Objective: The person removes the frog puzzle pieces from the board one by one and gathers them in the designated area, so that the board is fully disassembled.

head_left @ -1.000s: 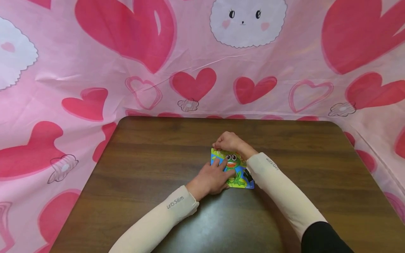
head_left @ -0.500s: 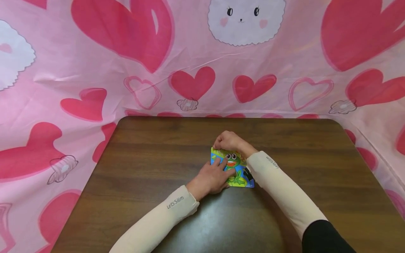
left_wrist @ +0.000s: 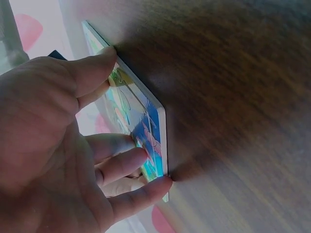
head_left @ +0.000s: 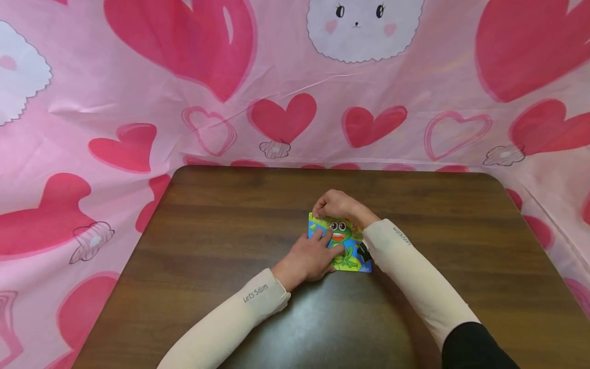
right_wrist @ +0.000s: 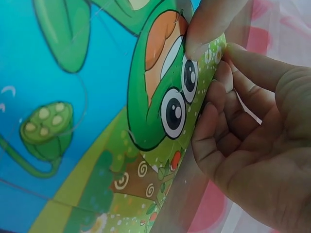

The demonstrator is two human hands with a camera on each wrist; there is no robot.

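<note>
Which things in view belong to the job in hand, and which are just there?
Seemingly in the job:
frog board, being handled
left hand, spread on the board
right hand, at the board's far edge

Seemingly just there:
wood-grain table, under the board
heart-print cloth, hanging beyond the table
cream sleeves, only worn

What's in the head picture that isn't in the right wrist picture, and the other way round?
Only the head view: cream sleeves with writing, and a white cartoon face on the cloth.
Only the right wrist view: the green seed pod drawing, up close.
Both: the frog picture, the right hand, some of the left hand, and the pink cloth.
</note>
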